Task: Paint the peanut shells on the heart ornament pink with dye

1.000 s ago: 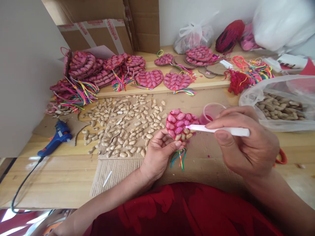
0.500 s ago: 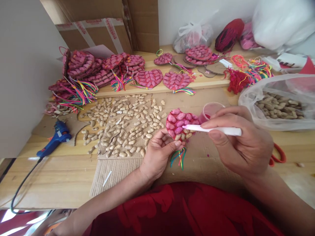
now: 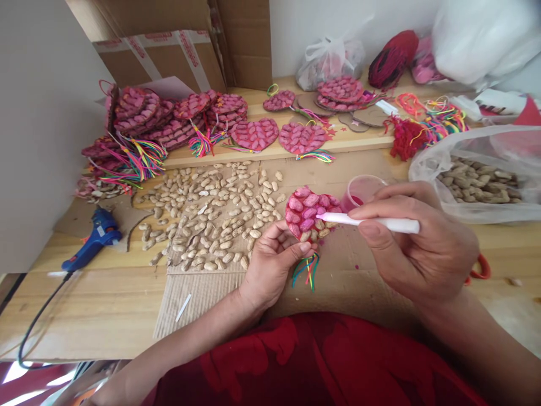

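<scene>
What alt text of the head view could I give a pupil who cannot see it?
A person's left hand holds a mostly pink, peanut-covered heart while the right hand holds a white pen-like tool with its tip at it. Loose peanuts and a blue glue gun lie to the left; pink peanut pieces sit behind.

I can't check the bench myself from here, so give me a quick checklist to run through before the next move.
1. Left hand gripping the heart-shaped peanut piece near its lower end: ok.
2. Right hand holding the white pen, tip toward the piece: ok.
3. Pen tip actually touching a peanut: cannot tell.
4. Every peanut on the piece coloured pink: not ok; some lower ones are tan.
5. Plastic cup upright: ok.
6. Blue glue gun apart from both hands: ok.
</scene>
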### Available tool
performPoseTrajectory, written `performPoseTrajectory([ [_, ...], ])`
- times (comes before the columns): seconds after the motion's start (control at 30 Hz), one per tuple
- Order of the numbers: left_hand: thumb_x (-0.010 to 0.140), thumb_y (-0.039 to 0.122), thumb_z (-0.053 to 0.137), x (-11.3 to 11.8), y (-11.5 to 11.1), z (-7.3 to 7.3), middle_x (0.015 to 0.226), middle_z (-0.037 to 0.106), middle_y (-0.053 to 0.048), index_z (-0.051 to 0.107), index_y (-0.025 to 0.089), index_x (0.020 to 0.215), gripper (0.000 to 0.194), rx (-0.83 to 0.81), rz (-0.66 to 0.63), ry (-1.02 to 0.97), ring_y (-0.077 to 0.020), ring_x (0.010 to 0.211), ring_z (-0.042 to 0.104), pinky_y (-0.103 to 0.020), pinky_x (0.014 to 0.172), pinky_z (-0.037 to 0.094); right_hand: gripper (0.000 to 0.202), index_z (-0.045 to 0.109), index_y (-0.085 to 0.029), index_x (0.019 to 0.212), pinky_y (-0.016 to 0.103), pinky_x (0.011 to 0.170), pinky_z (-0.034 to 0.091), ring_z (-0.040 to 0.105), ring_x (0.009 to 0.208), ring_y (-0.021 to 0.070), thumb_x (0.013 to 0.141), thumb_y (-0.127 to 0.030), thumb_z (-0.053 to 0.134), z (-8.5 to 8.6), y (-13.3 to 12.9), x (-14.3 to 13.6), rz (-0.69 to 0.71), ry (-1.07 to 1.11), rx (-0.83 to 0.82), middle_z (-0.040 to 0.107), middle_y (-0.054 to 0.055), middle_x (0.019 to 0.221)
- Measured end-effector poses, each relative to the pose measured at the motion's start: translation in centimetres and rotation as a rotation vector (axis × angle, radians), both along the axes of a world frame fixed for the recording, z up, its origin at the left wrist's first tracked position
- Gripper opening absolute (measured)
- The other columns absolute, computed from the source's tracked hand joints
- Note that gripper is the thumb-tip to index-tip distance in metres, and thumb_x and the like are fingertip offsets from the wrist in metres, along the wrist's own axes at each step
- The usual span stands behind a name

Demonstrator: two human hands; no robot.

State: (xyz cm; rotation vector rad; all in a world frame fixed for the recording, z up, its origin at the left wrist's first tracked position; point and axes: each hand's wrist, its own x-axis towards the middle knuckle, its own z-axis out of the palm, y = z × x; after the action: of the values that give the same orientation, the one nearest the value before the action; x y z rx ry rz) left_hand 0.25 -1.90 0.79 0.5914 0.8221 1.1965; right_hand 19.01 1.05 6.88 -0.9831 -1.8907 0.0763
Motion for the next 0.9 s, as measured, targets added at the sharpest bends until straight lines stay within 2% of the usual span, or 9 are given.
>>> performPoseTrajectory([
  [0.2, 0.075, 0.011, 0.076, 0.04, 0.04, -0.07, 0.093, 0.070, 0.000, 0.063, 0.020, 0.100, 0.030, 0.005, 0.009, 0.006, -0.0104, 0.082, 0.067, -0.024, 0.080, 0.056, 0.015, 0.069, -0.027, 0.094, 0.043, 0.080, 0.051, 0.065, 0.090, 0.0238, 0.082, -0.020, 0.067, -0.01, 0.01, 0.13, 0.018, 0.020, -0.051, 0.071, 0.001, 0.081],
  [0.5, 0.077, 0.010, 0.074, -0.04, -0.01, 0.00, 0.095, 0.069, 0.000, 0.064, 0.020, 0.102, 0.028, -0.012, -0.022, -0.041, -0.0098, 0.081, 0.069, -0.022, 0.078, 0.057, 0.016, 0.070, -0.023, 0.095, 0.041, 0.083, 0.051, 0.064, 0.091, 0.0228, 0.079, -0.017, 0.068, -0.14, 0.08, 0.13, 0.055, 0.013, -0.035, 0.071, 0.002, 0.081],
  [0.6, 0.077, 0.009, 0.075, -0.08, 0.04, 0.15, 0.094, 0.069, 0.000, 0.064, 0.019, 0.102, 0.029, -0.039, -0.025, -0.061, -0.0095, 0.080, 0.069, -0.019, 0.075, 0.057, 0.015, 0.070, -0.024, 0.094, 0.042, 0.083, 0.051, 0.064, 0.089, 0.0225, 0.081, -0.016, 0.067, 0.09, 0.03, 0.06, 0.047, 0.059, -0.060, 0.071, 0.003, 0.081],
  [0.77, 0.077, 0.009, 0.075, -0.07, 0.14, 0.49, 0.092, 0.069, 0.000, 0.064, 0.018, 0.104, 0.031, -0.082, -0.027, -0.094, -0.0090, 0.077, 0.069, -0.017, 0.072, 0.056, 0.016, 0.070, -0.023, 0.092, 0.040, 0.074, 0.050, 0.062, 0.078, 0.0201, 0.081, -0.013, 0.066, 0.51, -0.11, 0.06, -0.020, 0.124, -0.025, 0.069, 0.003, 0.078],
  [0.9, 0.076, 0.009, 0.075, -0.01, 0.18, 0.44, 0.094, 0.069, 0.000, 0.064, 0.018, 0.104, 0.031, -0.075, -0.023, -0.083, -0.0093, 0.079, 0.069, -0.017, 0.072, 0.057, 0.016, 0.070, -0.023, 0.092, 0.041, 0.077, 0.051, 0.064, 0.083, 0.0208, 0.081, -0.012, 0.066, 0.45, -0.12, 0.13, -0.003, 0.106, -0.039, 0.069, 0.003, 0.080],
])
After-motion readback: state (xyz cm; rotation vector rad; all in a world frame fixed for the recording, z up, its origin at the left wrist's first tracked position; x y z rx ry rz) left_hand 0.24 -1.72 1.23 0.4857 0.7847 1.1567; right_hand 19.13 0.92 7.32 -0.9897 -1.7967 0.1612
